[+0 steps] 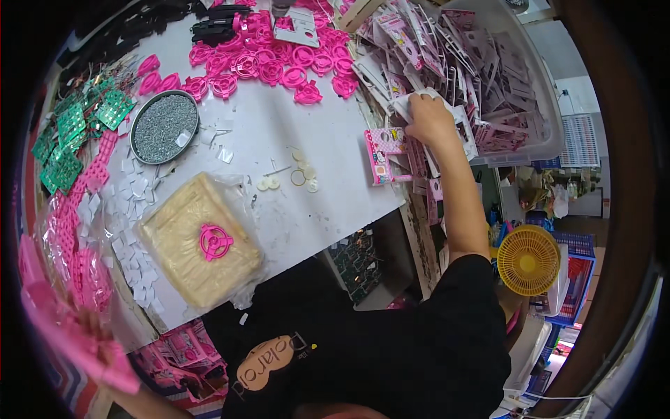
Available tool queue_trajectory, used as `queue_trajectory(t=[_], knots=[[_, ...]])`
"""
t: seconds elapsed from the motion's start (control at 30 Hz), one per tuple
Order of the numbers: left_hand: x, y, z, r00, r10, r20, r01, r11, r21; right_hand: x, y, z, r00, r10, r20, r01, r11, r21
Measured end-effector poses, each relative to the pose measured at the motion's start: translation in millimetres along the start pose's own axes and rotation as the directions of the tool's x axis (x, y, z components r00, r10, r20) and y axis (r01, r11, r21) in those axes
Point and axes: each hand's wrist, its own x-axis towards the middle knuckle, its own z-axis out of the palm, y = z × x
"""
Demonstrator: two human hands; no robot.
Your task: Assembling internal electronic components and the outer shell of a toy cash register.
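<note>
At the lower left, my left hand (92, 329) is closed on a long pink plastic panel (52, 311), blurred by motion. My right hand (430, 120) reaches to the upper right and grips a white plastic panel (400, 106) at the edge of a heap of pink-and-white printed panels (495, 73). Just left of that hand, a pink printed frame (377, 157) lies at the table edge. Between my arms sits a yellowish block wrapped in clear plastic (185, 209), with a pink wheel-shaped part (216, 242) on top.
Many pink ring parts (271, 71) cover the far table. A round dish of small metal pieces (165, 127) stands at left, near green circuit boards (58, 166) and scattered white squares (132, 244). A clear bin (553, 143) and yellow basket (528, 260) are at right.
</note>
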Motion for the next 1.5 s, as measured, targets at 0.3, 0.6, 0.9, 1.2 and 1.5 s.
queue_trajectory(t=[0.3,0.6,0.9,1.2,1.5], knots=[[0.1,-55.2,66.2,0.967,0.135,-0.217,-0.174,0.969,-0.173,-42.5,-20.7,-93.1,0.83,0.39,-0.4,0.414,0.05,0.909],[34.4,-115.2,167.5,0.886,0.449,-0.113,-0.463,0.854,-0.237,-148.6,-287.6,-124.8,0.885,-0.46,0.07,-0.457,-0.831,0.316],[20.2,-83.9,140.5,0.945,0.101,-0.312,-0.181,0.953,-0.242,-107.9,-261.5,-94.6,0.807,-0.521,-0.277,0.081,-0.367,0.927],[44.0,-85.5,151.6,0.689,0.607,-0.396,-0.305,0.739,0.601,-132.3,-329.0,-100.6,0.79,-0.469,-0.394,0.171,-0.449,0.877],[42.0,-85.9,140.3,0.679,0.697,-0.229,-0.291,0.542,0.788,-143.6,-328.4,-107.1,0.791,-0.422,-0.443,0.257,-0.428,0.866]])
